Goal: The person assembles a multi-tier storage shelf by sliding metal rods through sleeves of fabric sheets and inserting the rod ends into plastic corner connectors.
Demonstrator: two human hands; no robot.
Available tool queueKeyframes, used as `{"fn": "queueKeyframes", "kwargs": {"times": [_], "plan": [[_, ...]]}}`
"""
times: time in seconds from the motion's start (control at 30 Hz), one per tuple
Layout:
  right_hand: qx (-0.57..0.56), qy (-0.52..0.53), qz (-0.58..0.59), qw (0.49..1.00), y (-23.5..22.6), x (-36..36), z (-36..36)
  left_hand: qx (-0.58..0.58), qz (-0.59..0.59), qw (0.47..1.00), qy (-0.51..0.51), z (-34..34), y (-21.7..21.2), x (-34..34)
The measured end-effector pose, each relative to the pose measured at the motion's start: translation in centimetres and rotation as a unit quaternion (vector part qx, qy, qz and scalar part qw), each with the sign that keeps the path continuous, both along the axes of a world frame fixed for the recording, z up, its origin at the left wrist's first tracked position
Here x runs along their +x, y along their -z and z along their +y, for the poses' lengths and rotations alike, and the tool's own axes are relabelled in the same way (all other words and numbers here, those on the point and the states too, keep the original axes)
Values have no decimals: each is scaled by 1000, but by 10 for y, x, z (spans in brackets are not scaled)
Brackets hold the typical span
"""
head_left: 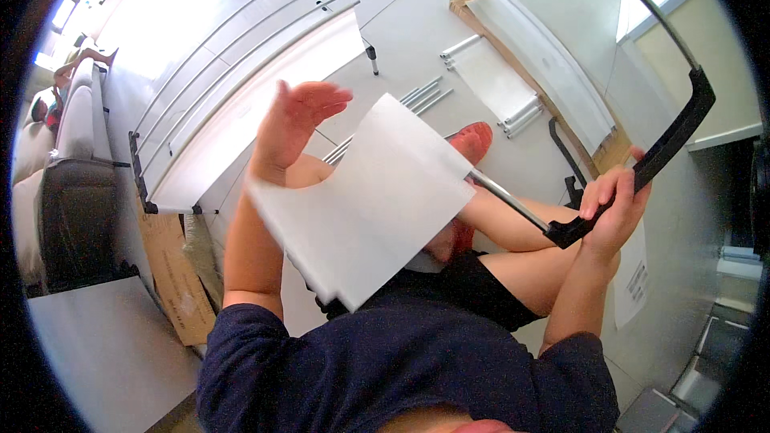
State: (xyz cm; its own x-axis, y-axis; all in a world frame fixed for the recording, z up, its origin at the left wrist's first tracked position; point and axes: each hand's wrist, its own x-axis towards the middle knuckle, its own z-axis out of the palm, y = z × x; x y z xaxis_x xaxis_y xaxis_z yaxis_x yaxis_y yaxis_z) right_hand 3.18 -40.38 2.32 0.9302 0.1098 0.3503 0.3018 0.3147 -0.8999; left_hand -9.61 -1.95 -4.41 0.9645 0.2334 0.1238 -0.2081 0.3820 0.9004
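My right hand [613,212] is wrapped round a curved black plastic bracket [674,132]. Two metal rods come out of the bracket: a long one [650,8] rises from its upper end, and a short one [513,204] runs from its lower end to a white fabric sheet [377,184]. The sheet hangs over my lap, its lower left edge blurred. Raised beyond the sheet's left side, my left hand [297,124] has its fingers stretched out and holds nothing; the sheet covers part of that forearm.
To the left stands a partly assembled rack [249,120] of metal tubes and white fabric. Ahead on the floor lie loose tubes [425,96], rolled white fabric with tubes [489,80], an opened cardboard box [549,72] and another black bracket [568,160]. A grey sofa [80,184] stands far left.
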Motion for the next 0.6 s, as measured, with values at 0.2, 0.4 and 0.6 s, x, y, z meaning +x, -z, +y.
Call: {"fn": "queueKeyframes", "kwargs": {"times": [0.2,0.4,0.6], "plan": [[6,-8,-23,1000,-9,2,1,133,99,982,91,-31,-9,19],[0,-7,-18,1000,-12,4,-1,131,119,976,129,-40,-24,39],[-14,15,55,998,-16,10,-4,143,148,969,137,-49,-41,38]]}}
